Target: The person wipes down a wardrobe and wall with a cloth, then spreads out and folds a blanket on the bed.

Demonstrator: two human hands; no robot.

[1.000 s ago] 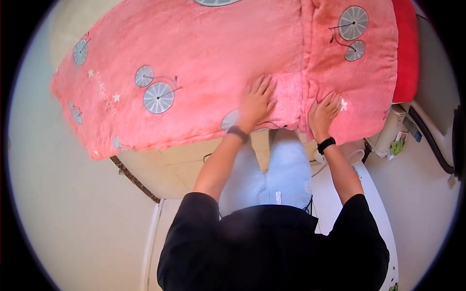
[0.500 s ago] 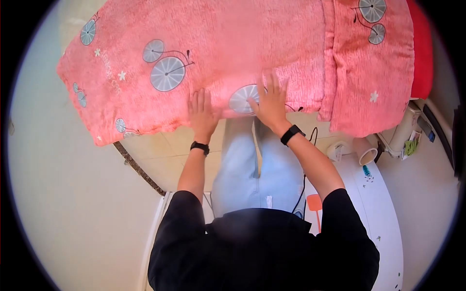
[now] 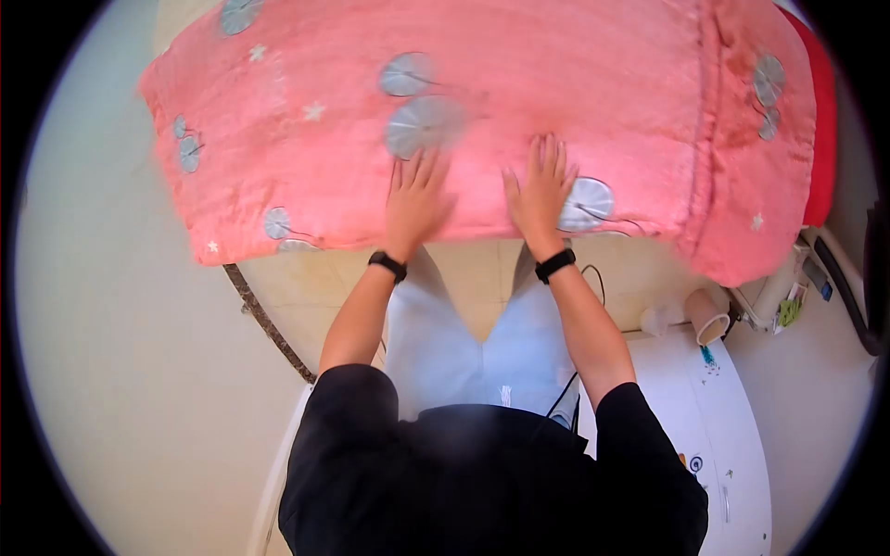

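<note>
Shifting along pink blanket (image 3: 593, 74): from ridge at right (image 3: 712, 139) to middle stretch, handwork likely centred there now
Left hand (image 3: 417, 206): grip wide, palm down by grey wheel print (image 3: 419, 125)
Right hand (image 3: 542, 193): grip wide too, nothing pinched
Blanket look: fuzzy, puckered at ridge
Blanket place: spread before jeans legs (image 3: 477, 375); support hidden

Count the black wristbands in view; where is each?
2. One black wristband is on the wrist of the left hand; the other black wristband is on the wrist of the right hand. Both hands are on the pink bicycle-print blanket.
</note>
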